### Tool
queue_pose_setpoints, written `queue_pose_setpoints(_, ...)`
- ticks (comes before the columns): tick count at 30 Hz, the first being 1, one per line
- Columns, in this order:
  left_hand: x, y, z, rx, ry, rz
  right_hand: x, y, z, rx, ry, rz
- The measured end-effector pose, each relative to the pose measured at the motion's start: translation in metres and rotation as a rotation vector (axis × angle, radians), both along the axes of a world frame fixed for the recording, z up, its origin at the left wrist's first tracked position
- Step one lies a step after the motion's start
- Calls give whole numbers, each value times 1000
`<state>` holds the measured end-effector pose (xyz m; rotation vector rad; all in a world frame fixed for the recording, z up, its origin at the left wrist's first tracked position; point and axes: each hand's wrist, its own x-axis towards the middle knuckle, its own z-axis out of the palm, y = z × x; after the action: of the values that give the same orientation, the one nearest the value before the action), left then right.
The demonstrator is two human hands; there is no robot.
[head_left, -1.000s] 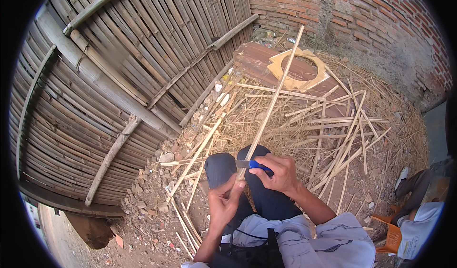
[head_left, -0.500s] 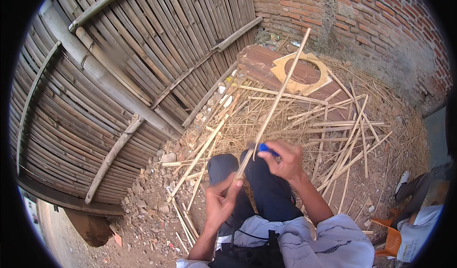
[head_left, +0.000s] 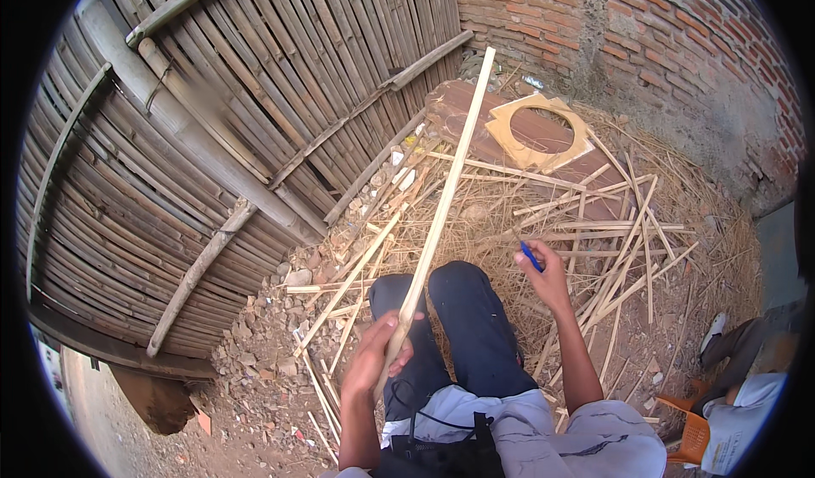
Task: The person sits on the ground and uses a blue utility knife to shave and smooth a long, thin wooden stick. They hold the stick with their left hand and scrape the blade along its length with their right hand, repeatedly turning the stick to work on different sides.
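My left hand [head_left: 371, 357] is closed round the lower part of a long pale bamboo strip [head_left: 447, 194], above my left thigh. The strip slants up and away, its far end passing in front of a brown board. Off to the right of my knees, my right hand [head_left: 550, 278] grips a knife with a blue handle [head_left: 532, 257]. Its thin blade points up and to the left and is hard to make out against the straw. Knife and strip are apart.
Several cut strips [head_left: 624, 261] lie crossed on straw and shavings at the right. A brown board [head_left: 458, 113] bears a yellowish panel with a round hole [head_left: 507, 138]. A bamboo wall [head_left: 280, 79] stands left, a brick wall [head_left: 526, 11] behind. A person sits on an orange chair [head_left: 692, 431].
My right hand with the knife has moved right, away from the strip. The strip has turned, its far end swinging left, and my left hand has shifted slightly left and wrapped round it.
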<state>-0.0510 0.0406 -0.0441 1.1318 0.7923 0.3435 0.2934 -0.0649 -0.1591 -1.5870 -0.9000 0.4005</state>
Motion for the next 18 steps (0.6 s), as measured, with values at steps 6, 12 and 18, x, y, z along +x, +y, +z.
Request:
queue_pose_setpoints(6,22,-6,0,-40,-132,-124,-66,-10,25,83,486,193)
queue_pose_setpoints(12,37,-15,11,23,-145,-168,-84,-11,64,268,611,258)
queue_pose_setpoints(18,46,-14,14,58,-139,-192,-85,-12,82,251,717,340)
